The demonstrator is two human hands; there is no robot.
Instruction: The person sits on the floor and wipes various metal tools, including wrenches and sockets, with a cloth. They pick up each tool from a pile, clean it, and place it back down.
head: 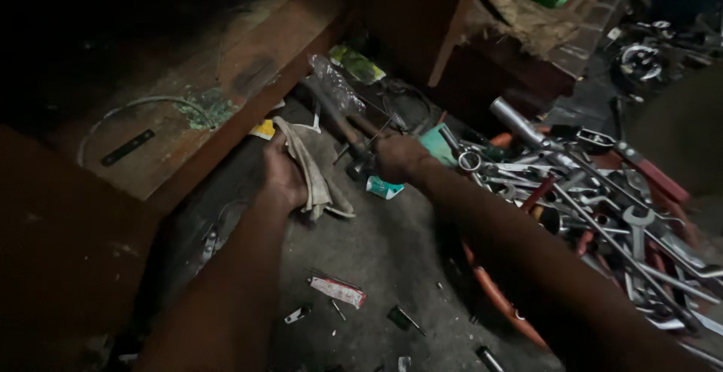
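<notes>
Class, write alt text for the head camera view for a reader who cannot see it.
On a dim workshop floor, the left hand holds a dirty cloth while the right hand grips a dark tool handle. A pile of wrenches lies to the right.

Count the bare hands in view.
2. The left hand grips a dirty beige cloth rag at centre. The right hand sits just right of it, closed on a dark hammer-like tool. No other hands show; dark areas could hide more.
</notes>
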